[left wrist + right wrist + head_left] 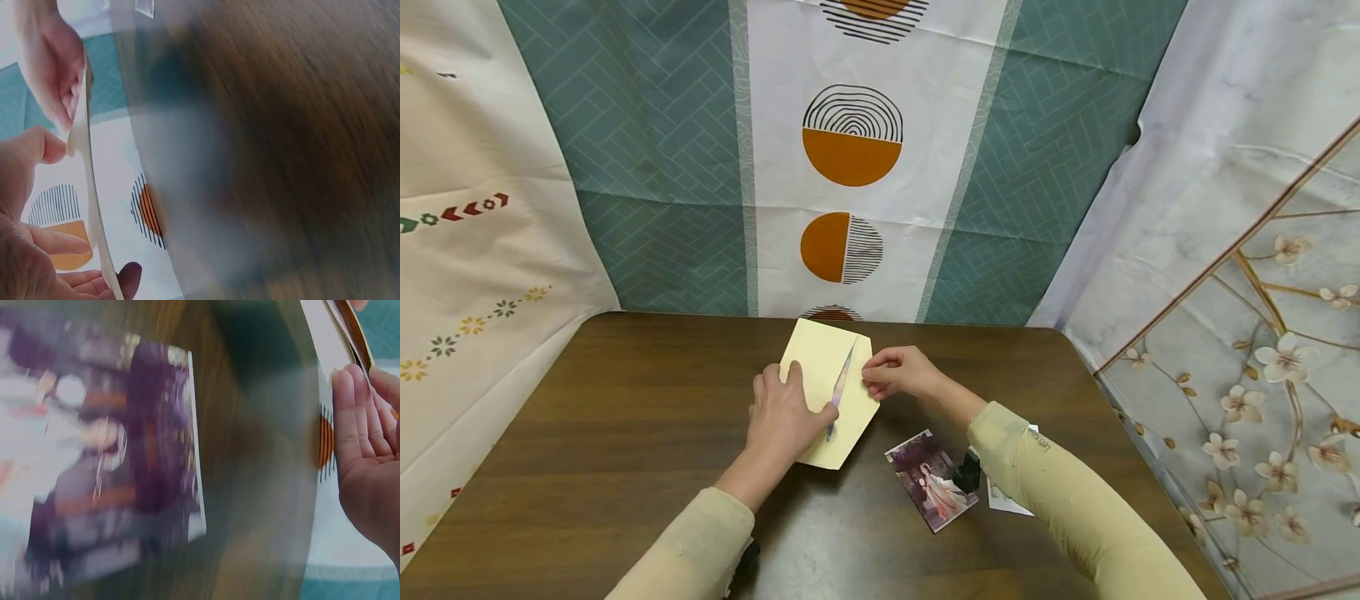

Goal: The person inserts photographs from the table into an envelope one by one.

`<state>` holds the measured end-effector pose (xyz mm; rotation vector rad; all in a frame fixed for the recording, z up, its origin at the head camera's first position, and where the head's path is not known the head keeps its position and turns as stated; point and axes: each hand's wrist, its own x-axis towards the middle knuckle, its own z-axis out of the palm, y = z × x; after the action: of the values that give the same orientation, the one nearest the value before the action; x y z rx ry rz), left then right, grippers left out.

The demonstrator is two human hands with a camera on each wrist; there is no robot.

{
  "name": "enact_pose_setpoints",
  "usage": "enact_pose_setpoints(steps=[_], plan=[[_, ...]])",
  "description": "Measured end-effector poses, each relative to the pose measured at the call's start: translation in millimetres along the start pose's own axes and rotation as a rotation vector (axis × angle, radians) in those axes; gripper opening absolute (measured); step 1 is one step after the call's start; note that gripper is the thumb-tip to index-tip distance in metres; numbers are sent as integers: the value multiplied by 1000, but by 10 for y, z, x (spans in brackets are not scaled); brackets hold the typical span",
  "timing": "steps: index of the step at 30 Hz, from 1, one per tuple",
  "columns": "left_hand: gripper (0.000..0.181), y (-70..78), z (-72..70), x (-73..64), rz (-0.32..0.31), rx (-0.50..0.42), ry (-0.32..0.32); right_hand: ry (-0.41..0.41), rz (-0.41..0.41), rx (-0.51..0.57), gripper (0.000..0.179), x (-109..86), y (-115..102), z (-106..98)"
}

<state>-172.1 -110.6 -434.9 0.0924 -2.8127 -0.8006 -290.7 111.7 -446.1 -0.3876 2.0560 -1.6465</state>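
A cream paper envelope (820, 354) is held up off the table, its long opening gaping and a strip of a purplish print (842, 385) showing inside. My left hand (781, 417) grips its left side, thumb on the near face by the opening and fingertips round the edge in the left wrist view. With thumb and fingers, my right hand (902, 372) pinches the flap on the right edge, as the right wrist view also shows. Most of what lies inside the envelope is hidden.
A purple-toned photo print (925, 479) lies on the brown wooden table (625, 467), below my right forearm. Beside it, a second white-edged print (1006, 500) is partly covered by the sleeve. Patterned cloths (655, 150) hang behind the table and along its sides.
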Motion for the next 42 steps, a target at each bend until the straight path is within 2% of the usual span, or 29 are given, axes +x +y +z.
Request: enact_pose_setpoints(steps=[4, 7, 12, 18, 25, 35, 42], plan=[[85, -35, -10, 11, 0, -8, 5, 16, -18, -55, 22, -132, 52, -211], [84, -58, -20, 14, 1, -13, 4, -15, -41, -131, 30, -250, 105, -363], [84, -73, -22, 17, 2, -11, -3, -87, -73, -339, 35, -439, 192, -568], [84, -82, -27, 16, -7, -10, -17, -111, -124, -568, 34, -604, 299, -710], [86, -82, -36, 22, -14, -1, -39, -153, -177, -715, 33, -753, 396, -710], [86, -97, -34, 24, -11, 9, -44, -114, -297, -870, 35, -886, 506, -640], [86, -96, -22, 16, -6, 9, -43, -106, -274, -896, 37, -886, 538, -613]])
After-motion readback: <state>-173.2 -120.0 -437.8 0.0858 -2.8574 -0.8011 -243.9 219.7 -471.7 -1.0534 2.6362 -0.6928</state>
